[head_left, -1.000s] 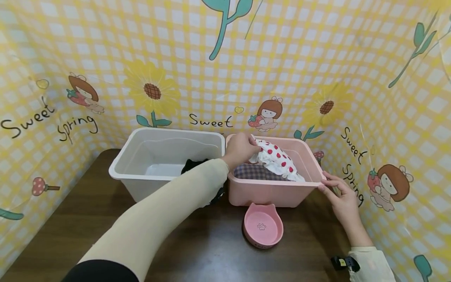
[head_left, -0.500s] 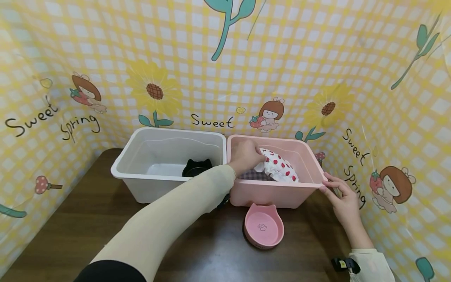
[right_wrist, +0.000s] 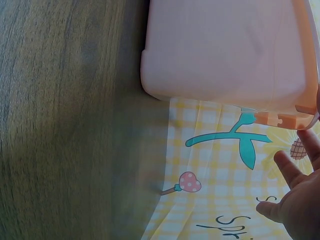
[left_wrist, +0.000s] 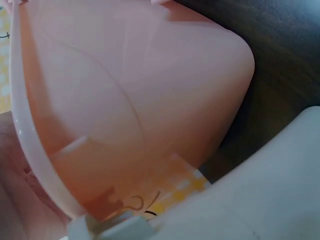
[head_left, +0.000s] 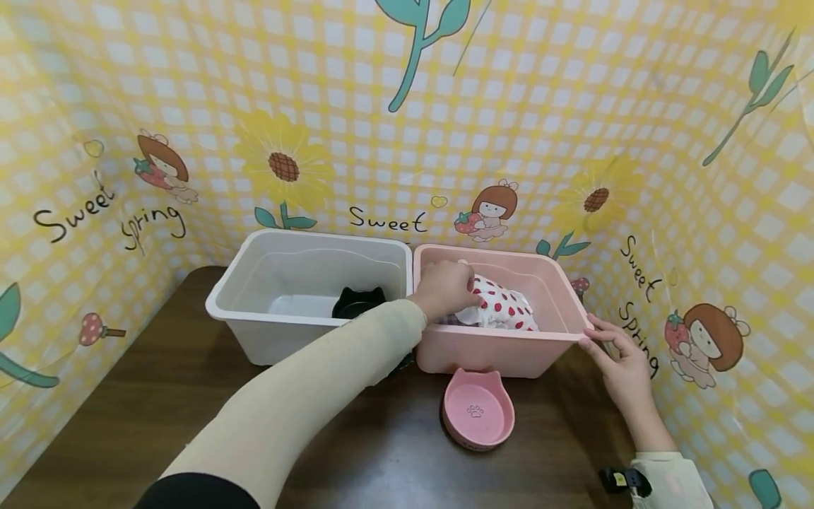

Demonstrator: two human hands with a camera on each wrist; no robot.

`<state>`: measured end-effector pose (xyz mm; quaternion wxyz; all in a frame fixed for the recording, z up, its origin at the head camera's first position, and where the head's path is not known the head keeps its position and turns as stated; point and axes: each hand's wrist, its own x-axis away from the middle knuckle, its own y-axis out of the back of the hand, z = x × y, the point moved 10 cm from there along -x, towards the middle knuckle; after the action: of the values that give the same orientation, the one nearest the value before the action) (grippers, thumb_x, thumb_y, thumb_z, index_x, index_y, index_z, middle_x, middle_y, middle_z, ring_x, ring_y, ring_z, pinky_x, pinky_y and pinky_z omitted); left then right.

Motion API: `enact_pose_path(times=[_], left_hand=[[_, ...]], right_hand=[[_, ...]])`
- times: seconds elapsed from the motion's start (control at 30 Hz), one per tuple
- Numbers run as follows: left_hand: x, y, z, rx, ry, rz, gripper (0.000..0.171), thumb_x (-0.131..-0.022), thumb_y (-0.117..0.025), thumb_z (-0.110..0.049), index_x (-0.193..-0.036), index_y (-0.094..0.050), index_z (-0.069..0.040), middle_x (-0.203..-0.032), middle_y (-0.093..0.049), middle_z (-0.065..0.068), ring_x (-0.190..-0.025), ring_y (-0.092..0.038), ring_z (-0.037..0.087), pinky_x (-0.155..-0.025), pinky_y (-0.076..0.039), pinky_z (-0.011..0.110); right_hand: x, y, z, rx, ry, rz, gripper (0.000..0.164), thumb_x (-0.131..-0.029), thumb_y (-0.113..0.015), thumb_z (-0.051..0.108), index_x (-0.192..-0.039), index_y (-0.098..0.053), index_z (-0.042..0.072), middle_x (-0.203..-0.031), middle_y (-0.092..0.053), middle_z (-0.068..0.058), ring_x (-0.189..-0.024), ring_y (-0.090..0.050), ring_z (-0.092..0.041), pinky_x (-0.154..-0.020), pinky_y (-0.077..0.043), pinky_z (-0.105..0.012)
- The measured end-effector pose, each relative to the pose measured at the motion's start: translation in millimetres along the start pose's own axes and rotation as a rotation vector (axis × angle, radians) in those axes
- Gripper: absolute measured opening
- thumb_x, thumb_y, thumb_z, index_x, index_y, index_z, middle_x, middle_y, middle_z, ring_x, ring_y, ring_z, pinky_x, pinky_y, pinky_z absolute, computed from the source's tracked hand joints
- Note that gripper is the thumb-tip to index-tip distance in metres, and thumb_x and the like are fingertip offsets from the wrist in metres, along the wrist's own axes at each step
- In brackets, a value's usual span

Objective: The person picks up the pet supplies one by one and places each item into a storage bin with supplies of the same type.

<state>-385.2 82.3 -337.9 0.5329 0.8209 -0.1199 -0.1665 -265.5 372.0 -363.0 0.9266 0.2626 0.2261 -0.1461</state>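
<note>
My left hand [head_left: 448, 290] reaches into the pink bin [head_left: 496, 353] and pinches the left end of a white ruffled cloth [head_left: 505, 304] with red spots. The cloth lies over a dark plaid cloth [head_left: 451, 320], of which only a sliver shows. My right hand [head_left: 620, 357] touches the bin's right front rim corner with extended fingers. In the right wrist view, the right hand [right_wrist: 300, 195] has spread fingers near that rim. The left wrist view has the left hand [left_wrist: 25, 185] partly hidden behind the bin's rim.
A light grey bin [head_left: 273, 339] stands left of the pink one, with a black cat-eared bowl [head_left: 356, 300] inside. A pink cat-eared bowl [head_left: 477, 413] sits on the dark wooden table [head_left: 381, 452] in front. Yellow checked fabric [head_left: 356, 162] rises behind and at the sides.
My left hand has moved right and lower with the spotted cloth, which now covers more of the plaid cloth. The black bowl shows more. My right hand stays at the rim.
</note>
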Motion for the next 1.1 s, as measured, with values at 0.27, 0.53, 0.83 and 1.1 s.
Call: enact_pose_path(times=[0.27, 0.53, 0.83, 1.1], left_hand=[[3.8, 6.5, 5.8, 0.011, -0.034, 0.015, 0.030, -0.087, -0.080, -0.045, -0.080, -0.067, -0.018, -0.066, -0.063, -0.007, -0.074, -0.058, 0.013, -0.088, -0.040, 0.036], [21.5, 25.1, 7.3, 0.292, -0.063, -0.010, 0.020, -0.090, -0.080, -0.038, -0.085, -0.071, -0.021, -0.080, -0.069, -0.007, -0.073, -0.061, 0.013, -0.070, -0.050, 0.028], [54.6, 55.1, -9.3, 0.494, -0.177, -0.086, 0.015, -0.089, -0.081, -0.035, -0.093, -0.073, -0.023, -0.098, -0.072, -0.013, -0.104, -0.062, 0.009, -0.099, -0.050, 0.039], [97.8, 62.4, -16.6, 0.577, -0.169, -0.093, 0.022, -0.088, -0.082, -0.036, -0.105, -0.075, -0.024, -0.112, -0.072, -0.011, -0.113, -0.064, 0.015, -0.098, -0.052, 0.041]], right_hand=[[-5.2, -0.2, -4.6, 0.007, 0.020, -0.007, 0.019, -0.091, -0.074, -0.001, -0.110, -0.073, -0.006, -0.136, -0.064, -0.020, -0.122, -0.056, 0.005, -0.103, -0.037, -0.006], [-1.7, -1.4, -17.2, 0.013, 0.009, -0.008, 0.019, -0.091, -0.074, -0.002, -0.110, -0.073, -0.006, -0.136, -0.064, -0.020, -0.122, -0.055, 0.007, -0.104, -0.036, -0.005], [-4.4, -0.5, -35.5, 0.044, 0.002, -0.007, 0.022, -0.091, -0.076, 0.002, -0.112, -0.074, -0.003, -0.137, -0.065, -0.014, -0.123, -0.054, 0.008, -0.104, -0.035, -0.006], [-2.7, -0.8, -35.1, 0.023, 0.016, -0.016, 0.021, -0.090, -0.075, -0.001, -0.111, -0.074, -0.005, -0.136, -0.065, -0.016, -0.122, -0.054, 0.007, -0.104, -0.035, -0.006]])
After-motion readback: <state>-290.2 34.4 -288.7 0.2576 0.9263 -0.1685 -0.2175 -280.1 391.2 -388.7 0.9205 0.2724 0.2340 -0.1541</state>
